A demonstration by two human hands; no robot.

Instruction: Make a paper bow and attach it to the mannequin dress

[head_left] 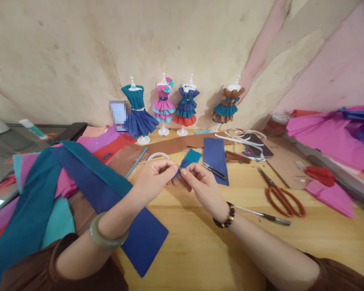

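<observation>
Pinching a small blue piece (177,173) from either side, the left grip (159,173) and the right grip (200,180) come nearly together above the table (206,258), both narrow, thumbs pressed to fingers. The piece sits right between them, mostly covered by the fingertips, so from here I can't make out its full shape. A teal square (195,155) shows just beyond the two grips; I can't tell whether it touches the piece. Behind the right grip there's a blue sheet (215,149) with black snips (216,171) lying over its near part. Well to the right of that grip rest orange-handled scissors (272,186), and a pen (273,218) lies nearer, beside the right wrist. Off to the left grip's left is a thin light-blue stick (136,162), and a long blue strip (148,242) runs beneath the left forearm. Farther beyond both grips, four little dress forms (163,104) stand near the wall.
</observation>
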